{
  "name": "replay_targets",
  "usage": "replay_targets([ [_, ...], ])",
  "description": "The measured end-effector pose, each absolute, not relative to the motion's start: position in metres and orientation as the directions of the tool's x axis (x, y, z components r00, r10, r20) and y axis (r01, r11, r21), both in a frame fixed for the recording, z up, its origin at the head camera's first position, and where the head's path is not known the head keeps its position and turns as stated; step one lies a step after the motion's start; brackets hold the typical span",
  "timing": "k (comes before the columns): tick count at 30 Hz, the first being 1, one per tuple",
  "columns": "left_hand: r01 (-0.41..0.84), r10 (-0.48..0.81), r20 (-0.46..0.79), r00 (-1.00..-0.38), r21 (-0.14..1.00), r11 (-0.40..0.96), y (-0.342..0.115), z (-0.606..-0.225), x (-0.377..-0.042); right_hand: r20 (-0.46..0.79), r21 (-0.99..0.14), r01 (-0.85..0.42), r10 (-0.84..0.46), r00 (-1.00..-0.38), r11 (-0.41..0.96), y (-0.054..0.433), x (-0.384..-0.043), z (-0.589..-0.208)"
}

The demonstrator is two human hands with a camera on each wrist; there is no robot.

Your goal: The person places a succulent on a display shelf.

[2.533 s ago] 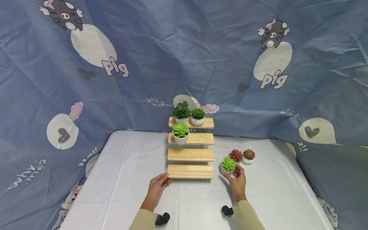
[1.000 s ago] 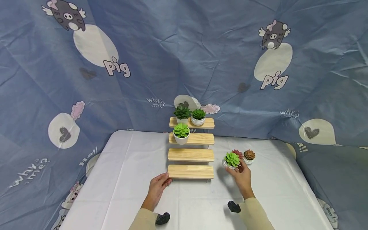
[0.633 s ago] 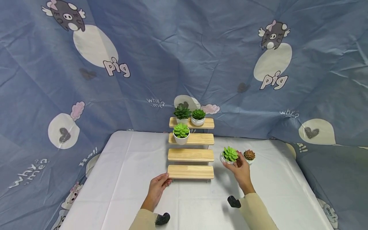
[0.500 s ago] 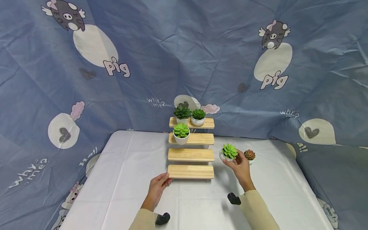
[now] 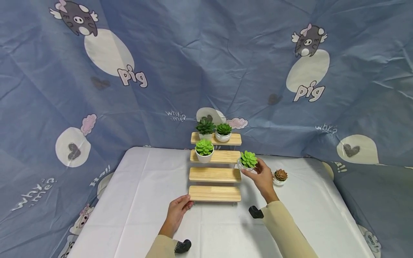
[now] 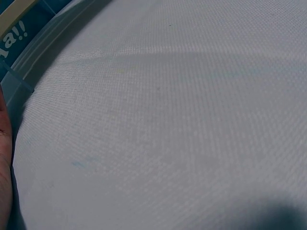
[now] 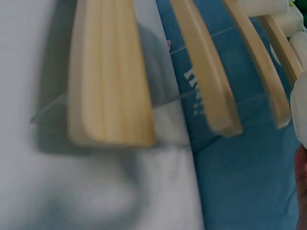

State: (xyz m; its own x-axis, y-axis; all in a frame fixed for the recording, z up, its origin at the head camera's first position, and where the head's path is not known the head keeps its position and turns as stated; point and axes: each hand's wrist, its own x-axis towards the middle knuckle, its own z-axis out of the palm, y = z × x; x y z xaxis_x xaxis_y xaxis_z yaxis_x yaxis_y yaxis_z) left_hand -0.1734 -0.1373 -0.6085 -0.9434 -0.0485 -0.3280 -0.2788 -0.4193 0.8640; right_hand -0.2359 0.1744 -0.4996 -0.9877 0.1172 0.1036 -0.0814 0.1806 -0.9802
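Note:
My right hand (image 5: pixel 264 180) holds a bright green potted succulent (image 5: pixel 248 159) in a white bowl-shaped pot, raised beside the right end of the second tier from the top. In the right wrist view that white pot (image 7: pixel 300 110) and part of the hand show at the right edge. My left hand (image 5: pixel 176 212) pinches the left end of the bottom tier of a wooden tiered shelf (image 5: pixel 214 194). Another bright green succulent (image 5: pixel 204 148) stands at the left of the second tier. Two dark green succulents, a taller one (image 5: pixel 205 127) and a shorter one (image 5: pixel 223 132), stand on the top tier.
On the white-covered table (image 5: pixel 155 179), a brown succulent (image 5: pixel 280 176) in a white pot stands right of my right hand. The red succulent beside it is almost wholly hidden by that hand. A blue printed cloth (image 5: pixel 167 64) hangs behind the shelf.
My right hand has lifted the bright green succulent from beside the red and brown ones and carried it left and up toward the shelf. The left hand stays on the bottom tier.

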Motion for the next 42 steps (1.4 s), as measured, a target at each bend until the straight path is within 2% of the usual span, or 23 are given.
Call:
replay_targets([
  [18, -0.273, -0.055, -0.324, -0.944, 0.867, -0.417, -0.138, -0.611, -0.173, 0.156, -0.971, -0.151, 0.013, -0.988, 0.183, 0.124, -0.271, -0.480],
  [25, -0.269, -0.042, -0.315, -0.948, 0.866, -0.422, -0.139, -0.610, -0.171, 0.173, -0.976, -0.166, 0.036, -0.984, 0.142, 0.112, -0.274, -0.481],
  [33, -0.268, -0.040, -0.310, -0.950, 0.875, -0.404, -0.139, -0.610, -0.172, 0.100, -0.981, -0.098, 0.001, -0.995, 0.170, 0.106, -0.277, -0.483],
  [42, -0.275, -0.052, -0.324, -0.945, 0.868, -0.412, -0.137, -0.606, -0.171, 0.116, -0.979, -0.115, -0.008, -0.993, 0.170, 0.105, -0.277, -0.481],
])
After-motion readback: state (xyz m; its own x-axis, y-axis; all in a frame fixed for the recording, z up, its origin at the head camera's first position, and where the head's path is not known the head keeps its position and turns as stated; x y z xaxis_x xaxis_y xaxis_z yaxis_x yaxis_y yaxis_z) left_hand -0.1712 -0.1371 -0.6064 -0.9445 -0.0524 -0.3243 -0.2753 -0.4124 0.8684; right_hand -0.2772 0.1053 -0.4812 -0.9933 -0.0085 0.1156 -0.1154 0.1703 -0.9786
